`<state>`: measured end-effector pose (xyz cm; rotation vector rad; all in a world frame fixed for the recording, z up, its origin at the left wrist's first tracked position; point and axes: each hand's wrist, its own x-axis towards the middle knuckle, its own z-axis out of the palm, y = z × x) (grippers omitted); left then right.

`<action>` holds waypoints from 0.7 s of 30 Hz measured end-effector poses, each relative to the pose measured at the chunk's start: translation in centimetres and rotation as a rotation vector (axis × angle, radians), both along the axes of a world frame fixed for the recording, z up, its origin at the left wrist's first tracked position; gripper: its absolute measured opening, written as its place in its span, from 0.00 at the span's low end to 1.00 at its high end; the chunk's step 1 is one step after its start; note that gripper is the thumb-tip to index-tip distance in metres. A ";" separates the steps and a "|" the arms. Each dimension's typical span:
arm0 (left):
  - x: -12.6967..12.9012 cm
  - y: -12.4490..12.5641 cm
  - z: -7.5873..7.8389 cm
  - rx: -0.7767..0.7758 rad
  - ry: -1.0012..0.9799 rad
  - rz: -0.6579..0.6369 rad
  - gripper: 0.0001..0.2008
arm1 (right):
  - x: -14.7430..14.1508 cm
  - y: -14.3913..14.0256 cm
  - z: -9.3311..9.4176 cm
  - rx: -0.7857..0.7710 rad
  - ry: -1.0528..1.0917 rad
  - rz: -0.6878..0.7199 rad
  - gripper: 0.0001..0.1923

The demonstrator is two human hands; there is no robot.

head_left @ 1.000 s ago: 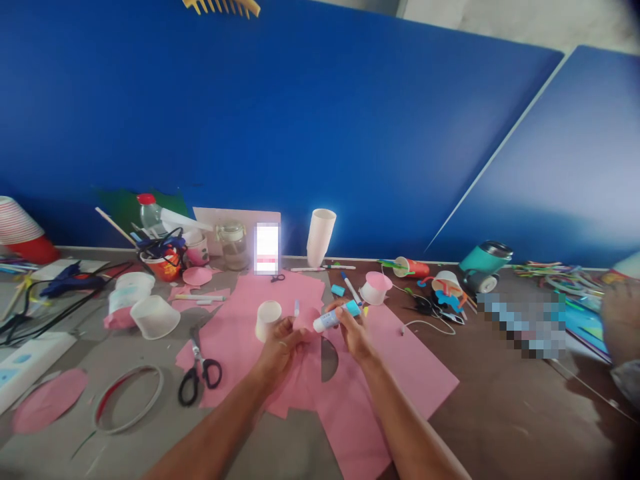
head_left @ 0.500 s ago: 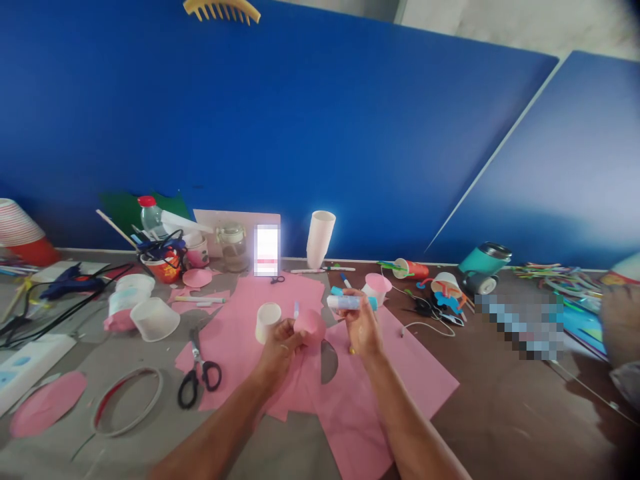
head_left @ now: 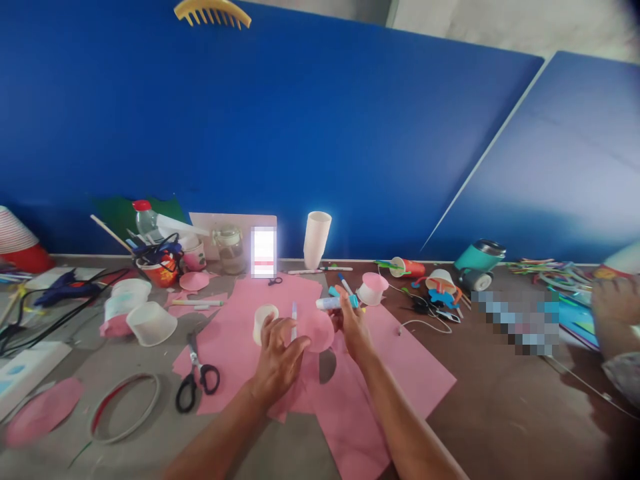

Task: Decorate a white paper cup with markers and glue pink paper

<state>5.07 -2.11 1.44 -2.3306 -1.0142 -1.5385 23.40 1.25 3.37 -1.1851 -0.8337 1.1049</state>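
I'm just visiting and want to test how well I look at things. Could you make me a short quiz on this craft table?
1. True or false: the right hand holds a glue stick.
2. What lies left of the left hand on the pink paper's edge? A) a hammer B) scissors C) a spoon
3. What colour is the round paper piece between the two hands?

Key
1. True: its fingers close round the white tube with the blue end.
2. B: black-handled scissors.
3. Pink.
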 end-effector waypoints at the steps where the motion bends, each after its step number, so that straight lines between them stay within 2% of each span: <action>1: -0.1 0.1 0.1 0.053 0.031 0.028 0.14 | -0.1 -0.1 0.1 -0.006 0.004 0.018 0.33; 4: -0.3 0.3 0.4 0.135 0.088 0.078 0.13 | -0.2 -0.2 0.4 -0.027 0.116 0.077 0.30; 7: -0.5 0.5 0.4 0.134 0.122 0.098 0.12 | -0.4 -0.3 0.8 -0.007 0.304 0.157 0.30; 9: -0.6 0.6 0.3 0.120 0.138 0.109 0.12 | -0.6 -0.4 1.0 0.019 0.357 0.207 0.31; 15: -0.6 1.0 -0.3 0.079 0.104 0.105 0.12 | -0.8 -0.7 0.4 0.044 0.222 0.309 0.27; 18: -0.5 1.0 0.0 -0.041 -0.043 0.053 0.13 | -0.9 -0.3 -0.5 0.123 0.129 0.234 0.25; 21: -0.3 0.6 0.5 -0.293 -0.270 -0.106 0.17 | -0.9 0.1 -1.1 0.206 -0.034 0.048 0.23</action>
